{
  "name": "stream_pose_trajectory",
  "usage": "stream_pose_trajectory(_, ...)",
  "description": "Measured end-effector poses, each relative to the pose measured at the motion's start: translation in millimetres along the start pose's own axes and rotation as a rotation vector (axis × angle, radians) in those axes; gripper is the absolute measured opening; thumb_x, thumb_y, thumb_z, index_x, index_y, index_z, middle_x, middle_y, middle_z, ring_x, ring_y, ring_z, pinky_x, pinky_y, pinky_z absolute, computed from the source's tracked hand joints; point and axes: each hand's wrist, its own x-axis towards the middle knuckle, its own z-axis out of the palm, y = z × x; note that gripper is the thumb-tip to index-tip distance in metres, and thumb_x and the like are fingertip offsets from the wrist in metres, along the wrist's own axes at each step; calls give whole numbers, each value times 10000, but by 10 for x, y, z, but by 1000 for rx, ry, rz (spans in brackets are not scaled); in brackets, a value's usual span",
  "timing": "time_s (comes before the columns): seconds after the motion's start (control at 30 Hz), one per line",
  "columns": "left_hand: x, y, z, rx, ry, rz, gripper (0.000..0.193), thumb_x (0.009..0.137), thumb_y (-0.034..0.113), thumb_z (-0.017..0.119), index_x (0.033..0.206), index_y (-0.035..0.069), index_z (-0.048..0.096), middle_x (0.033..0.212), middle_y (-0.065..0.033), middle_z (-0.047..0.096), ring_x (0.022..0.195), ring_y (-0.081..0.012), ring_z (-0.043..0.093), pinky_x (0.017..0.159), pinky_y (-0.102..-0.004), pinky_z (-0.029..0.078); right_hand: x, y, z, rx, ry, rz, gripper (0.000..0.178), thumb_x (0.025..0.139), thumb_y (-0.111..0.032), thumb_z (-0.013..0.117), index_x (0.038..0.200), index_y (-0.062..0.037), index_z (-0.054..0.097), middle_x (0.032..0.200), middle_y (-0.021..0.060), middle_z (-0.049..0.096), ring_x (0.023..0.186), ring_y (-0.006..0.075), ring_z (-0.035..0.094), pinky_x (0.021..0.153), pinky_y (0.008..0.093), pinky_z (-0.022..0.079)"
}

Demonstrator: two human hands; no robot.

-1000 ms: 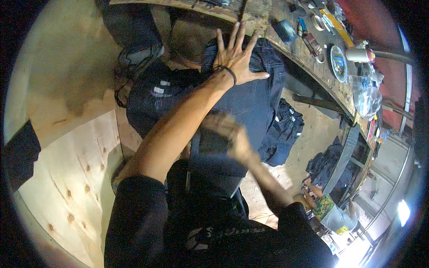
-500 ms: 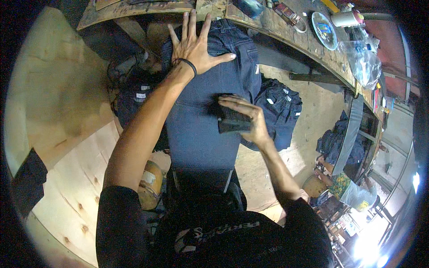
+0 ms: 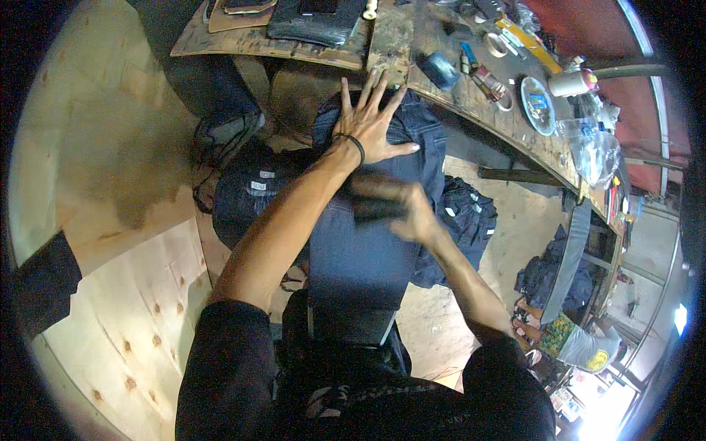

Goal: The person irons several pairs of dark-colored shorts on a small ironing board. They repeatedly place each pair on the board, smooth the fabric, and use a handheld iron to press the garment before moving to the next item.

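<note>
Dark blue jeans (image 3: 360, 257) lie stretched lengthwise over a narrow support in front of me, waist end away from me. My left hand (image 3: 370, 134) presses flat on their far part, fingers spread, a black band round its wrist. Just nearer, my right hand (image 3: 413, 212) grips a dark, block-shaped tool (image 3: 375, 211) against the denim. Motion smears that hand and the tool, so its exact kind does not show. The support's near end (image 3: 353, 327) sticks out below the cloth.
Piles of dark garments lie on the left (image 3: 254, 191) and right (image 3: 471, 213). Beyond the jeans runs a worn wooden workbench (image 3: 390, 55), bearing a blue dish (image 3: 537, 106), a thread cone (image 3: 573, 83) and tape (image 3: 496, 45). Another person (image 3: 581, 342) is at far right.
The view has shifted, so the jeans and bench appear lower and more bench shows. My left hand stays pressed on the denim; my right hand and tool have moved closer to it.
</note>
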Motion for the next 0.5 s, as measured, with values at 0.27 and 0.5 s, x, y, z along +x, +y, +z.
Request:
stream_pose_trajectory(0.27,-6,115,-197,41,115,11,1190,810,839,697,1715,161,326,1803,-205,169,1673,-402,114,1279,-763,89,-515,24,-201,-129,595,147,597,786,-141,873,1344,0,714,1288,243,747,1237,391,699,1103,476,527)
stream_pose_trajectory(0.5,-1798,106,46,-585,278,-729,1006,1043,680,558,1684,-34,254,1736,-323,255,1593,-482,290,1296,-592,242,-374,880,26,207,1249,336,598,998,-416,781,1377,33,667,1288,282,737,1160,421,708,1044,487,523)
